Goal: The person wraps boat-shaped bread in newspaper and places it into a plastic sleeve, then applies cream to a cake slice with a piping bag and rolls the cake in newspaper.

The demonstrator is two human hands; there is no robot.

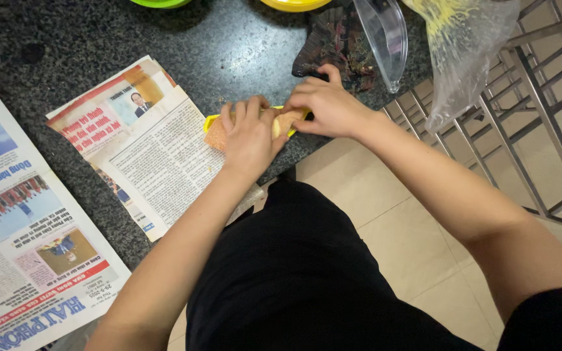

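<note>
A dark speckled counter is seen from above, with the person's two bare forearms extended over its near edge. The left hand is laid palm down, fingers together and curled, over a pale orange block, probably a sponge or a piece of food; which cannot be told. The block is pressed against a yellow tray, of which only a thin edge is shown beside the fingers. The right hand is closed in a pinch on the far end of the same block, where a further strip of yellow is visible just beside the thumb. Both hands are thus clamped on the block, which lies at the counter's near edge, between them. A folded newspaper is spread just to the left of the tray, its corner touching the block, and a second newspaper is laid further left, near the first. Behind the right hand a bunch of dark red leaves is placed, with a clear plastic lid leaning over it. A clear plastic bag is hung beside a metal rack at the right.
</note>
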